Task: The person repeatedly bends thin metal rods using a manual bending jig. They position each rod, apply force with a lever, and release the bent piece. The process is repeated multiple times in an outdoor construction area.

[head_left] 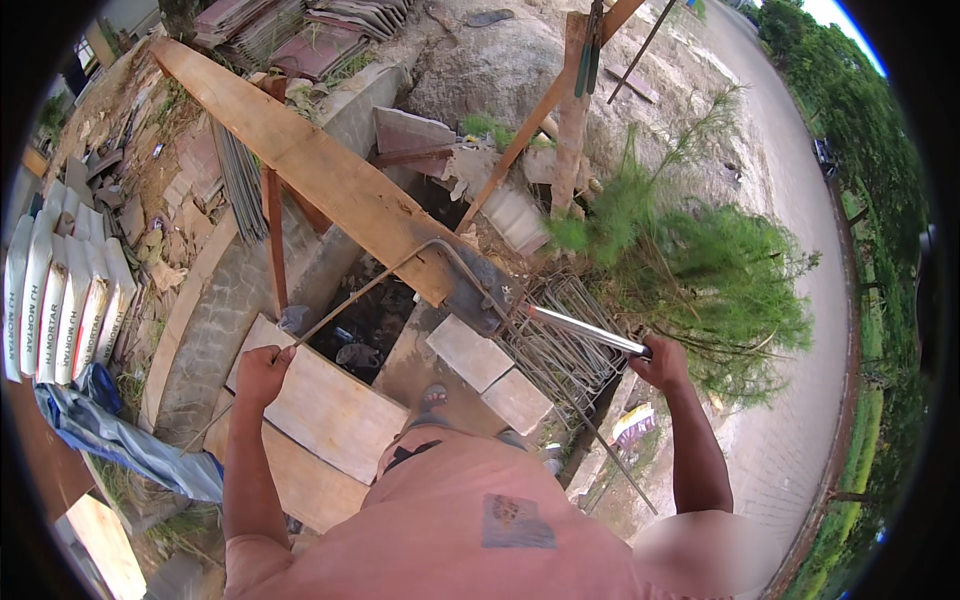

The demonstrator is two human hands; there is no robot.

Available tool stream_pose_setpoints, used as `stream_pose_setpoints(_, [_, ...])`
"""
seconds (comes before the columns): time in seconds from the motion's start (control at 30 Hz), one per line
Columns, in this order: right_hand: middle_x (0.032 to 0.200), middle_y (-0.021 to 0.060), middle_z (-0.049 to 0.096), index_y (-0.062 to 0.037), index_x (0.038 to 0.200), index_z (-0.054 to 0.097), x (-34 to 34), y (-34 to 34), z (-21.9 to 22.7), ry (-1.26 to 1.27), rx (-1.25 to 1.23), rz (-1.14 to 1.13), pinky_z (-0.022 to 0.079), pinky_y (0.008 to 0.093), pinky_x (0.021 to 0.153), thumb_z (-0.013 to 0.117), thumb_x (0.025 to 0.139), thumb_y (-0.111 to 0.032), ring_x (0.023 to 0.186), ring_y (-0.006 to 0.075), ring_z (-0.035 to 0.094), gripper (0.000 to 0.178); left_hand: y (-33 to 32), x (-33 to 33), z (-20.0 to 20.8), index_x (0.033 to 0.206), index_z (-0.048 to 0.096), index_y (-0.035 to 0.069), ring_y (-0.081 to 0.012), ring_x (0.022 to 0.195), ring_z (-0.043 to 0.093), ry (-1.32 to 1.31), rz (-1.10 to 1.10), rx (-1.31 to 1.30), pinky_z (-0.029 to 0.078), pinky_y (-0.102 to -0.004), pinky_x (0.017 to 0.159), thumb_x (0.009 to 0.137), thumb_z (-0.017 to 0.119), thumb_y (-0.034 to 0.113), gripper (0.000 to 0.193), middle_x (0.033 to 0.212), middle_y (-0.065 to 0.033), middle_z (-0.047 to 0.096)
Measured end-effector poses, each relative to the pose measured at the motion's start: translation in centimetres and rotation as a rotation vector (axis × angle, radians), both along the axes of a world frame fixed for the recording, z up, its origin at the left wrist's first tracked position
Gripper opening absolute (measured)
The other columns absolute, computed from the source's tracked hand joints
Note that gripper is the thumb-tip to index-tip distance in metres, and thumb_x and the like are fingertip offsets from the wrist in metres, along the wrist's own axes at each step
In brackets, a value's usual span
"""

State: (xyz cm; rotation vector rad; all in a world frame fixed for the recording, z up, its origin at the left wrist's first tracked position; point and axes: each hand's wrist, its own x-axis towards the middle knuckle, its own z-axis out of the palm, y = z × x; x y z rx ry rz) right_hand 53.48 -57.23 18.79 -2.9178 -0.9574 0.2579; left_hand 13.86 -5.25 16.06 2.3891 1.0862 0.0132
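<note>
My left hand (264,375) is closed round a thin metal rod (350,300). The rod runs up from the lower left to the near end of a long wooden plank (310,165), curves sharply there and slants down to the right. My right hand (660,362) grips the dark end of a silver metal bar (590,328). The bar's far end reaches a dark metal plate (470,300) on the plank's near end, where the rod passes; how they meet is too small to tell.
Bent metal rods (570,350) lie piled right of the plate, beside a leafy green branch (700,270). Below the plank is a dark pit (365,320). Pale slabs (320,410) lie near my feet. White sacks (70,290) stand at the left; a wooden post (572,120) rises beyond.
</note>
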Motion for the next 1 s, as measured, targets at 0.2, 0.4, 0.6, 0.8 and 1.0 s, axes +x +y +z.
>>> stream_pose_setpoints(0.2, [0.068,0.0123,0.064,-0.0105,0.072,0.065,6.6,2.3,1.0,0.043,-0.188,0.116,0.050,0.0442,0.063,0.076,0.067,-0.036,0.067,0.0333,0.064,0.028,-0.3,0.0,0.2,0.063,0.054,-0.003,-0.0362,0.050,0.046,-0.021,0.015,-0.014,0.037,-0.0457,0.052,0.090,0.062,0.040,0.051,0.055,-0.0218,0.049])
stream_pose_setpoints(0.4, [0.067,0.0124,0.064,-0.0118,0.072,0.066,9.9,5.2,1.9,0.005,-0.218,0.253,0.051,0.0452,0.064,0.074,0.064,-0.030,0.067,0.0354,0.063,0.021,-0.6,0.2,0.9,0.064,0.054,-0.004,-0.0379,0.051,0.047,0.046,0.025,-0.028,0.037,-0.0460,0.052,0.090,0.062,0.040,0.052,0.056,-0.0228,0.049])
stream_pose_setpoints(0.6, [0.069,0.0138,0.064,-0.0103,0.070,0.065,13.1,8.6,2.2,-0.018,-0.339,0.332,0.049,0.0460,0.067,0.072,0.064,-0.027,0.070,0.0359,0.063,0.019,-0.6,0.2,1.1,0.064,0.054,-0.004,-0.0386,0.051,0.047,0.042,0.024,-0.039,0.037,-0.0462,0.053,0.090,0.062,0.042,0.053,0.057,-0.0232,0.049])
stream_pose_setpoints(0.8, [0.074,0.0118,0.061,-0.0141,0.083,0.067,13.7,11.6,4.4,-0.133,-0.113,0.508,0.044,0.0438,0.084,0.070,0.065,-0.023,0.082,0.0322,0.060,0.020,-0.5,-0.1,0.7,0.063,0.053,-0.004,-0.0371,0.050,0.045,0.021,0.037,-0.041,0.037,-0.0455,0.052,0.089,0.062,0.042,0.053,0.056,-0.0221,0.048])
stream_pose_setpoints(1.0, [0.076,0.0076,0.058,-0.0120,0.078,0.060,11.9,9.8,5.3,0.163,-0.558,0.215,0.045,0.0441,0.081,0.075,0.064,-0.016,0.082,0.0322,0.057,0.021,-0.7,0.3,0.8,0.062,0.052,-0.004,-0.0362,0.050,0.046,0.004,0.021,-0.014,0.036,-0.0456,0.052,0.089,0.062,0.041,0.053,0.056,-0.0220,0.048])
